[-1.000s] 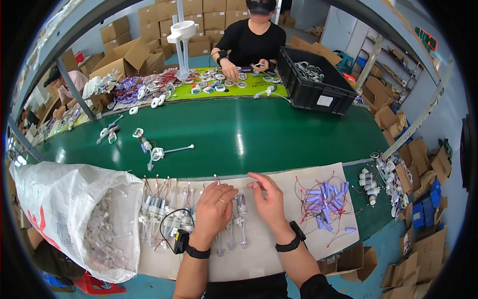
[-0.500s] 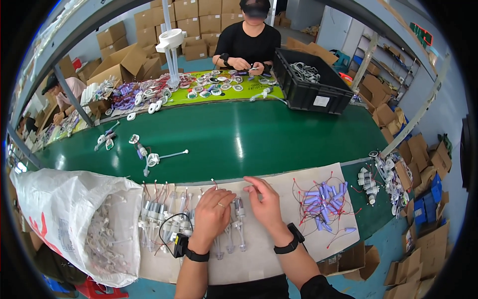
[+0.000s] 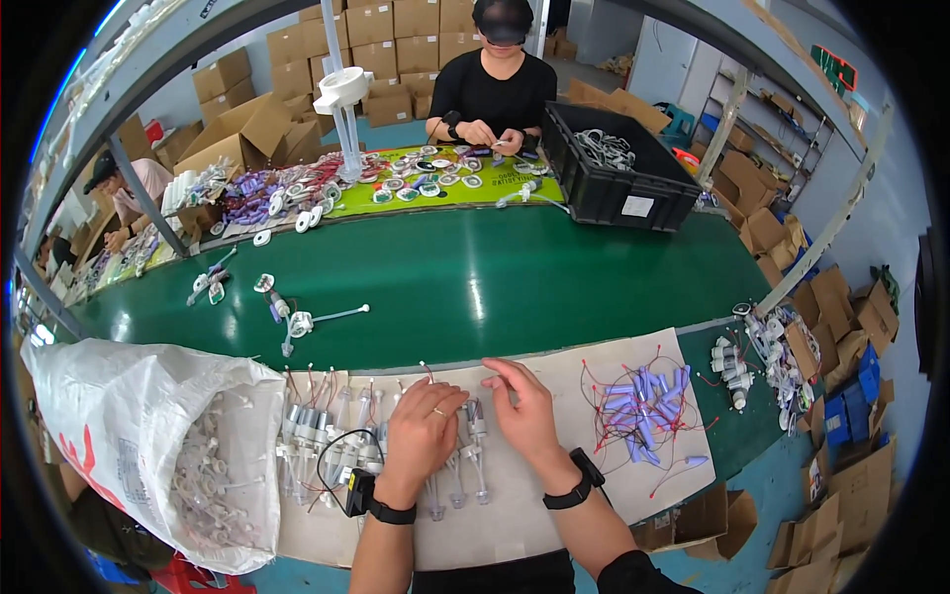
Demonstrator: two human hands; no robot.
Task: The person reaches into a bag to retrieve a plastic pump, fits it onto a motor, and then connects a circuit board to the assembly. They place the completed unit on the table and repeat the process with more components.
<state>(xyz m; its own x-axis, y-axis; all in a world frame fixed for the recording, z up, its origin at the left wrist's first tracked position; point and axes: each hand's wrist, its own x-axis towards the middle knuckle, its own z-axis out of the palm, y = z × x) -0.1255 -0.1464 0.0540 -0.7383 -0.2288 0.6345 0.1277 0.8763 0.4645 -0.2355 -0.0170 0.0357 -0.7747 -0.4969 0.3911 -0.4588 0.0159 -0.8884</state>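
My left hand (image 3: pixel 424 428) rests over a row of small motor-and-tube assemblies (image 3: pixel 315 426), its fingers lying loosely together and bent toward the right. It covers part of the row, so the contact beneath it is hidden. Just right of the row's last assembly (image 3: pixel 478 436) is my right hand (image 3: pixel 524 411), with fingers stretched forward and left, thumb apart, nothing in it. Each assembly has a silver motor, a white fitting and a clear tube pointing toward me; thin red wires stick out at the far end. They lie on a beige board (image 3: pixel 554 515).
Purple wired cells (image 3: pixel 643 406) are heaped at right. A white sack (image 3: pixel 119 436) of clear plastic parts is at left. Beyond the board runs a green belt (image 3: pixel 475 267) carrying finished-looking units (image 3: pixel 300 322). Across it, a person works beside a black crate (image 3: pixel 633 188).
My hands keep nearly the same pose and place above the row. The view shifts very slightly, and the person opposite moves their hands a little.
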